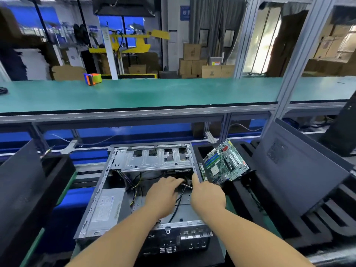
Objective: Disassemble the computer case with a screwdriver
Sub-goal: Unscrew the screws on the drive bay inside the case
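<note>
— What are the hands doing?

— Both reach into the open computer case (134,191). The left hand (163,193) lies over the cables (178,201) in the middle of the case, fingers stretched forward; whether its grip closes on anything I cannot tell. The right hand (207,195) has its grip curled, forefinger up against the right wall of the case. A thin metal shaft (187,185), probably the screwdriver, shows between the two hands, but which one holds it is hidden.

— How far along is the job?

— Well on, I'd judge. The side panel (300,170) is off and leans to the right of the case, and the circuit board (225,163) sits out just beside the case's right wall. Still inside the case: the power supply (107,207) at its left, the drive cage (154,158) at its far end, and the cables.
</note>
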